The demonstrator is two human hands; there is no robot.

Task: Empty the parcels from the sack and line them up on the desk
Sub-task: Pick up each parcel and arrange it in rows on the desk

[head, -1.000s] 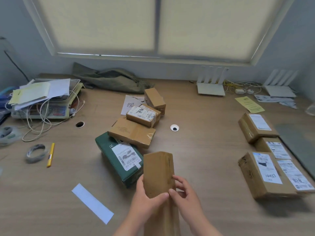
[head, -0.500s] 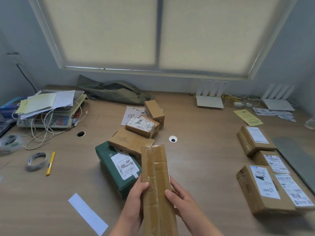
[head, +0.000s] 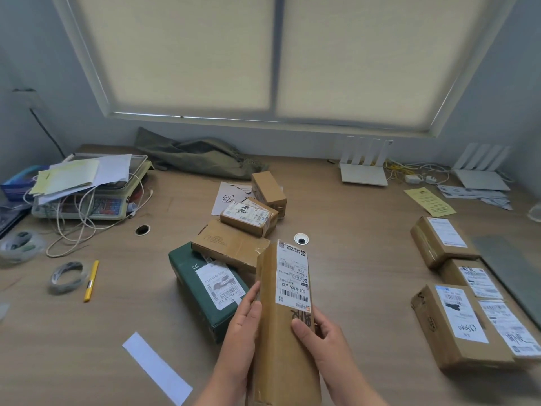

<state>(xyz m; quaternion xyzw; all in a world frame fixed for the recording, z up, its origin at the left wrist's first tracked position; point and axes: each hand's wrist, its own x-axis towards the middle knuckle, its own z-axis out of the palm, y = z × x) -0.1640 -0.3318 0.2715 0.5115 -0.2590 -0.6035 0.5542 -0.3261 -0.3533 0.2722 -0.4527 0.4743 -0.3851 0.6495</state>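
I hold a long brown parcel (head: 282, 323) upright over the desk's near edge, its white shipping label facing me. My left hand (head: 243, 332) grips its left side and my right hand (head: 325, 338) grips its right side, thumb on the front. Behind it lies a heap of parcels: a green box (head: 205, 288), a flat brown box (head: 228, 247), a small labelled box (head: 248, 218) and another small brown box (head: 268, 190). Several labelled brown parcels (head: 456, 291) sit in a row at the right. The olive sack (head: 199, 156) lies slumped at the back.
A scale piled with papers and cables (head: 87, 189) stands at the left, with tape rolls (head: 67, 276) and a yellow pen (head: 91, 281) nearer. Two white routers (head: 363, 171) stand at the back right. A white paper strip (head: 156, 367) lies near the front.
I have turned the long parcel in my hands: its plain taped side showed before, and now the labelled side faces me. The view has tilted slightly upward.
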